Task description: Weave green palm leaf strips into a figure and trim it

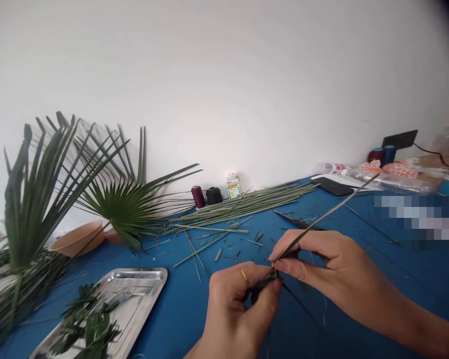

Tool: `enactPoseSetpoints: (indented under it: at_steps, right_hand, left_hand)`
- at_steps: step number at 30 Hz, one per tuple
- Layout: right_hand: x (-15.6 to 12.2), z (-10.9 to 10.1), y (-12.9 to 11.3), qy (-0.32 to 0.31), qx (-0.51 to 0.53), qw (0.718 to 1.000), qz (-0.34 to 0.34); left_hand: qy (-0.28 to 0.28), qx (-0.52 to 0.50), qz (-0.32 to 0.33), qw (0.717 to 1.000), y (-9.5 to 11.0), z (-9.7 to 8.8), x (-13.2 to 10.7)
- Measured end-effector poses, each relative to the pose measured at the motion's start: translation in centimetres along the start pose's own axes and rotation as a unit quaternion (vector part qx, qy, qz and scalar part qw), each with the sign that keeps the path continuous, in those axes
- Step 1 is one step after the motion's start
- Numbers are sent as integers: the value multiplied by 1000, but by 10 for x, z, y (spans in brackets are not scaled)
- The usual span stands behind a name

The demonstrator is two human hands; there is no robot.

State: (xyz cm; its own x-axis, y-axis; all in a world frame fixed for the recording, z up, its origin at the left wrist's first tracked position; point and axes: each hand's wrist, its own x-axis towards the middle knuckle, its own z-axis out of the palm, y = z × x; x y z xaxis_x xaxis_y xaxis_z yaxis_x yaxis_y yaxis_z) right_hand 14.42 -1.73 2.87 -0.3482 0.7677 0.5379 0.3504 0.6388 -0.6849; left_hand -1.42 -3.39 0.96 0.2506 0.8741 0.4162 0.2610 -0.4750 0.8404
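Observation:
My left hand (236,309), with a gold ring on one finger, is closed around a small dark green folded leaf piece (264,284) low in the middle of the view. My right hand (324,264) pinches a long thin palm leaf strip (331,212) where it meets that piece; the strip runs up and to the right over the blue table (194,304). Both hands touch at the fingertips.
A metal tray (134,289) with green woven leaf figures sits at the lower left. Palm fronds (123,199) and tan bowls (77,239) stand at the left. A bundle of leaf strips (247,204), thread spools (205,196), scissors (295,222) and a phone (333,187) lie behind.

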Motion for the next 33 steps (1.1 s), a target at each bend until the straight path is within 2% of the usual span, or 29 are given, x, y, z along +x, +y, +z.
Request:
enactPoseSetpoints:
  at_steps: [5,10,16,22,25,29,31,33]
  right_hand:
    - [-2,-6,-3,34,-93,990,-100]
    - [-6,-7,-6,81,-229,951,-191]
    - [-8,-4,-8,46,-197,946,-254]
    - [-6,-11,3,-1,-222,905,-363]
    - [-9,-10,6,-26,-187,919,-346]
    - [-11,-5,2,21,-119,968,-219]
    - [-10,-4,1,30,-115,980,-160]
    - [-8,-4,0,22,-117,983,-137]
  left_hand:
    - [-15,-10,-1,1000,2,-3,3]
    - [-36,-31,-25,999,5,-4,4]
    - [-31,-36,-35,998,7,-6,4]
    - [-50,-50,-42,997,9,-8,4]
    - [-34,-16,-17,999,6,-7,4]
    - [-16,40,25,999,2,-6,3]
    - [-20,52,34,998,2,-6,2]
    - [-22,56,42,997,3,-7,1]
